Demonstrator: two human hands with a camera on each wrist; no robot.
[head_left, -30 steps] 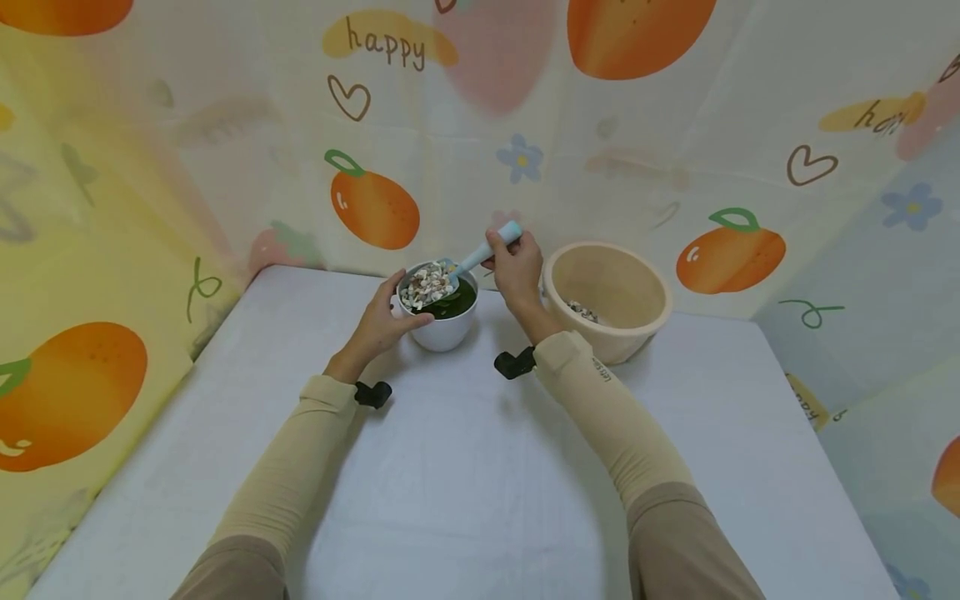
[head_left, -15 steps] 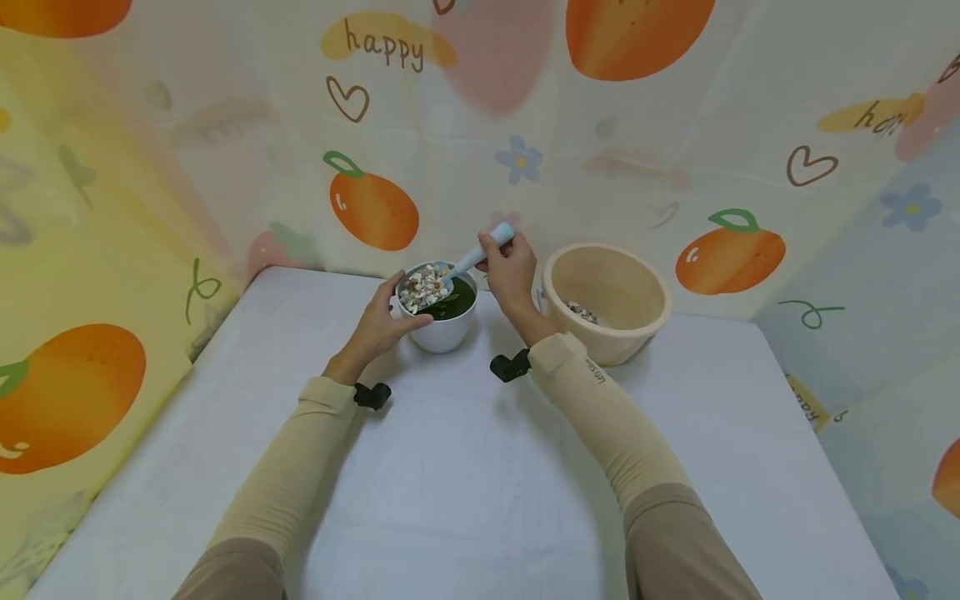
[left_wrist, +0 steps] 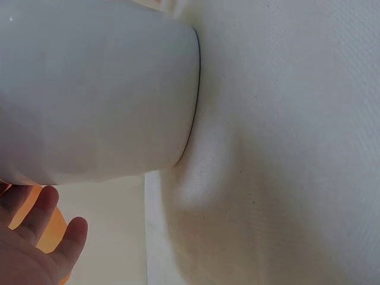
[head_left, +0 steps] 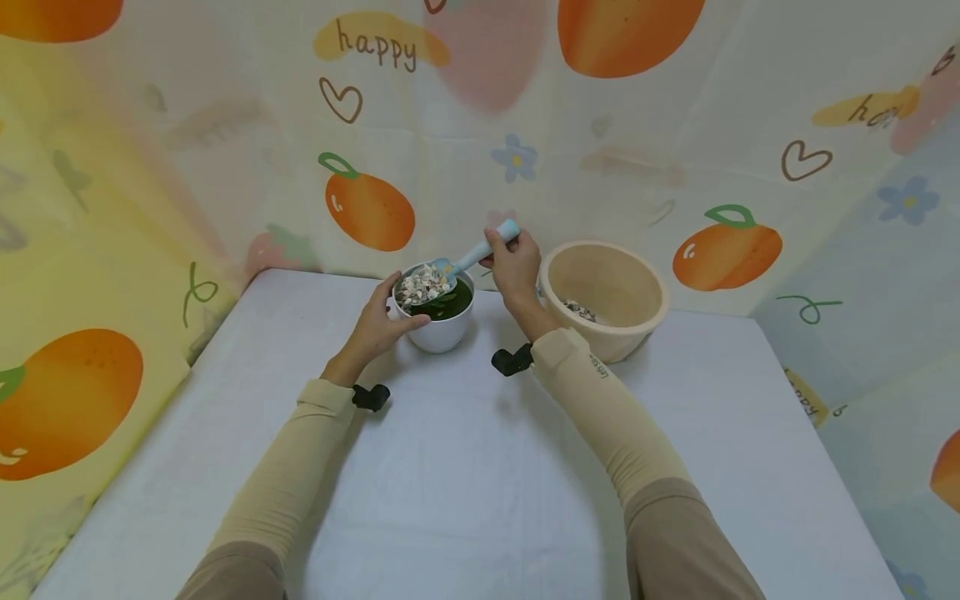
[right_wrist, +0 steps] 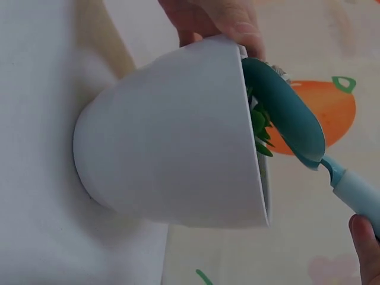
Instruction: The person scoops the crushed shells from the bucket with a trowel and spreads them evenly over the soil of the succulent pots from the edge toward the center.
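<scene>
Between the two grips, in the head view, a white pot (head_left: pixel 441 337) stands upright on a table covered in white cloth (head_left: pixel 450 467). The left hand (head_left: pixel 381 319) clasps it at the rim, fingers along the outer side and thumb across the near edge. Up and to the right, the right hand (head_left: pixel 516 265) pinches the handle of a light-blue scoop (head_left: pixel 476 255), which slants down leftward from that grip. Its head, heaped with mixed pale pebbles (head_left: pixel 423 287), lies over the pot's mouth, close to the left hand's fingers; green leaves (head_left: pixel 448 307) show beneath it. Just right of the right hand's grip stands a beige tub (head_left: pixel 611 287) with more pebbles (head_left: pixel 579 311) in its bottom.

From the left wrist, the pot's smooth wall fills the upper left, with the left hand's fingers beside it and the base resting on the cloth; this angle alone cannot tell how firm the hold is.

From the right wrist, the scoop's rounded underside is tipped across the pot's rim, leaves just below it. The right thumb presses the handle, and the left hand's fingers touch the rim beyond the scoop's head.
</scene>
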